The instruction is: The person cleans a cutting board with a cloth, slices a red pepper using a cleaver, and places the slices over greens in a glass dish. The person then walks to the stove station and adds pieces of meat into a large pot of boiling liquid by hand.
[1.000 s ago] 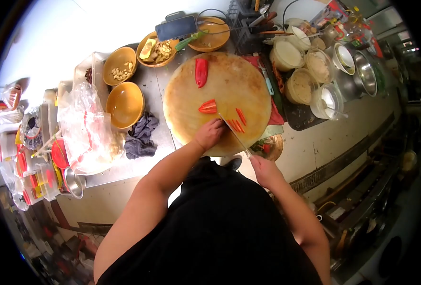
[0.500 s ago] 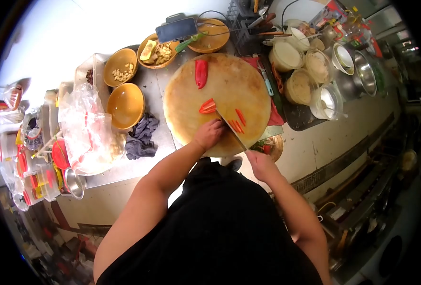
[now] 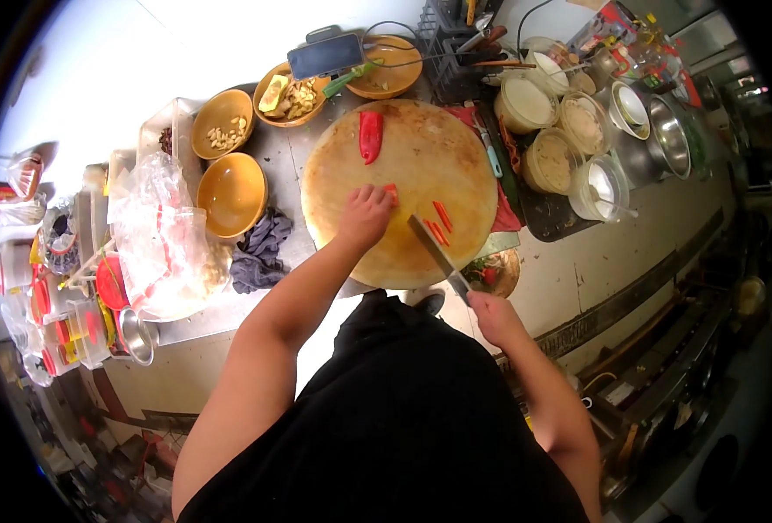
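Observation:
My left hand (image 3: 367, 213) is over a cut piece of red pepper (image 3: 392, 194) on the round wooden chopping board (image 3: 338, 170); its fingers curl down onto the piece and cover most of it. In my right hand (image 3: 496, 317) is the handle of a kitchen knife (image 3: 434, 244), the blade slanting up and left across the board's near right part. Several thin red pepper strips (image 3: 441, 214) lie just beyond the blade. Farther back on the board rests a larger piece of red pepper (image 3: 370, 137), touched by neither hand.
Left of the board are an orange bowl (image 3: 231, 195), a bowl of garlic cloves (image 3: 222, 125) and a dark cloth (image 3: 261, 251). A phone (image 3: 326, 56) stands above bowls at the back. Tubs (image 3: 525, 102) crowd the right, near a peeler with a light-blue handle (image 3: 492, 160).
My left hand has moved up and left, from beside the blade onto the pepper piece. The knife has drawn back slightly toward the lower right, away from the pepper piece.

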A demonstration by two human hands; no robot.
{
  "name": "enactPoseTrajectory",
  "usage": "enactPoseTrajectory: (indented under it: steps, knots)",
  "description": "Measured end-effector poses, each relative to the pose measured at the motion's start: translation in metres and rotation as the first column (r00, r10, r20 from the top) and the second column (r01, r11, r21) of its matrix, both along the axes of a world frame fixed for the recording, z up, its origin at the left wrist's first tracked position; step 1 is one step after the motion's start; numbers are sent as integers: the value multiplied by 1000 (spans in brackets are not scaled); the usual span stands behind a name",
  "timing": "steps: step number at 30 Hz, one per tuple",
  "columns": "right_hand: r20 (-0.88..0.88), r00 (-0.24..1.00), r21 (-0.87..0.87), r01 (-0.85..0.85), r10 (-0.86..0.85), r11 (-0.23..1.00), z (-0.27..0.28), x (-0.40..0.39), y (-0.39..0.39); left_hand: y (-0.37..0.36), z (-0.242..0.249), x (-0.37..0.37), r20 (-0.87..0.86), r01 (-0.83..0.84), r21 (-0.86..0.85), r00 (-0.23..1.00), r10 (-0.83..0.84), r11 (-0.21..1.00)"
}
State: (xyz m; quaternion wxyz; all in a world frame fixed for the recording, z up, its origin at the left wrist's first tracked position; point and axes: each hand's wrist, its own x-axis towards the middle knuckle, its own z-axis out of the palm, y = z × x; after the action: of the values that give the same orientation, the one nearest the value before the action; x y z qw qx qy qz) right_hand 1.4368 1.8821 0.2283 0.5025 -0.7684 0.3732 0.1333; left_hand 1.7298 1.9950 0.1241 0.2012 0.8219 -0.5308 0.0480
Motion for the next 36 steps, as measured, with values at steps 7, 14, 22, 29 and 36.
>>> enactPoseTrajectory:
  steps: [7, 14, 22, 29, 36]
  knots:
    - [36, 999, -111, 10, -6, 994, 18, 12, -5, 9, -5, -25, -160, 617, -20, 775, -612, 787]
    - [-25, 998, -80, -54, 52, 995, 32, 17, 9, 15, -19, -31, -120, 594, 6, 799, -589, 805]
    - [-29, 997, -217, -78, 74, 973, 6, 28, 11, 13, -15, -36, -61, 569, 39, 822, -567, 821]
    - [-5, 997, -126, -75, 75, 989, 13, 41, 3, 19, -17, -31, -151, 592, 6, 797, -585, 806]
    - [-22, 994, -163, -111, 109, 980, 7, 44, 14, 21, -16, -33, -132, 582, 50, 810, -572, 812]
